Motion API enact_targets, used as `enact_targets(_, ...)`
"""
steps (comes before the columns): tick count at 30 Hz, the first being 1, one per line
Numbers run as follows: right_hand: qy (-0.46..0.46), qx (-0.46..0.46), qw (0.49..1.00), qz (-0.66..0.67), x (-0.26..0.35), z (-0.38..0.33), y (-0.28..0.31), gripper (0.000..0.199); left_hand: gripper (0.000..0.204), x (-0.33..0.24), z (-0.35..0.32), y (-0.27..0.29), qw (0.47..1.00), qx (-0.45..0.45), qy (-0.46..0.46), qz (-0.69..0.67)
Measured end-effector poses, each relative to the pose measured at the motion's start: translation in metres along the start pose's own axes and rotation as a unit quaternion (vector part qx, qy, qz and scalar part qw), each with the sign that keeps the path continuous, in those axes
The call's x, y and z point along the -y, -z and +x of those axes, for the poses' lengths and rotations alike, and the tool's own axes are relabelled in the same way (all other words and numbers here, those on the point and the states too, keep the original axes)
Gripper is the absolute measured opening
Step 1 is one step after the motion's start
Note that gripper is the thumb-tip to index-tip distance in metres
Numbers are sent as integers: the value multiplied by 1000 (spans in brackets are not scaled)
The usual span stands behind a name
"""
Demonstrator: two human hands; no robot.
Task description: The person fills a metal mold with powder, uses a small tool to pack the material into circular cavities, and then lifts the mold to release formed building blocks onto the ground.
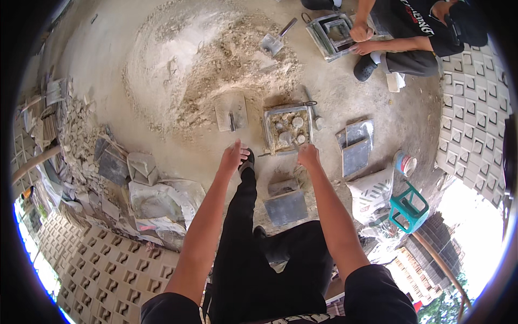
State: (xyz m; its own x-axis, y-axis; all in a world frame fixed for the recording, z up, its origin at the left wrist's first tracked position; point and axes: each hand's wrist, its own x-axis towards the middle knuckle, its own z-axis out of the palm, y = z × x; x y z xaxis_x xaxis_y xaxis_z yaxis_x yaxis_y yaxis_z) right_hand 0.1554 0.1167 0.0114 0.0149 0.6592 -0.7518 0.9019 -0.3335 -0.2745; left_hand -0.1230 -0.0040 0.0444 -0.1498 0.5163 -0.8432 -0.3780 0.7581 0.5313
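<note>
In front of me a square metal mould frame (262,125) lies on the ground, with damp crumbly mix and several pale round lumps in it. My right hand (308,155) is closed at its near edge, gripping what looks like a small trowel (295,144) that points into the mould. My left hand (234,155) hovers above my shoe, fingers apart, holding nothing. Just beyond it a flat square plate (226,110) with an upright handle rests at the edge of the sandy pile.
A sand pile (210,59) spreads ahead, with a shovel (277,39) on it. At upper right a co-worker's hands (361,33) work over another mould (330,40). Dark flat plates (356,154), a white sack (372,194) and a green stool (409,209) stand to my right; rubble (81,140) lies left.
</note>
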Motion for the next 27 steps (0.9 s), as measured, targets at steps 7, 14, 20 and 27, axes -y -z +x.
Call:
enact_targets(7,-2,-65,997,-41,27,-3,3,26,56,28,-1,3,998,-33,26,-39)
enact_targets(14,32,-58,995,-79,44,-4,20,32,55,43,1,-33,996,-58,14,-69)
enact_targets(20,172,4,984,-43,41,-13,9,39,59,62,31,-67,994,-100,-18,-41)
enact_targets(27,350,227,902,113,3,-2,28,45,41,79,90,-123,950,-131,-226,173)
